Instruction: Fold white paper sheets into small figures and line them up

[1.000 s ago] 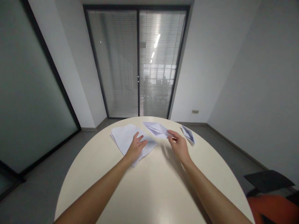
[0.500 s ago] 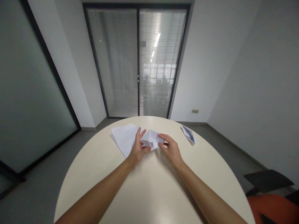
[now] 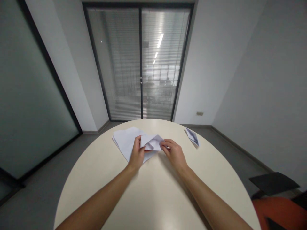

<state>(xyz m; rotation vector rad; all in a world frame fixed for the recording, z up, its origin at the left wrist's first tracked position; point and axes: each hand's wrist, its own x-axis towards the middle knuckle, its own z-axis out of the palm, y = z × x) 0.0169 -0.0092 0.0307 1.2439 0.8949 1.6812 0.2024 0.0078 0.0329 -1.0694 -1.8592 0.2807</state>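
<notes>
On the round desk [image 3: 155, 191], the folded paper [image 3: 151, 142] lies crosswise over the paper stack's [image 3: 124, 140] right edge, pinched between left hand [image 3: 136, 155] and right hand [image 3: 174, 154], equally near.

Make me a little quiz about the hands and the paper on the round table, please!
1. True or false: both the left hand and the right hand hold the folded paper.
2. What lies under the left hand? A) a stack of white sheets B) a book C) a cup
3. Fill in the missing word: the small folded paper near the far right edge of the table lies to the ____ of the right hand.

Key: 1 true; 2 A; 3 right.
</notes>
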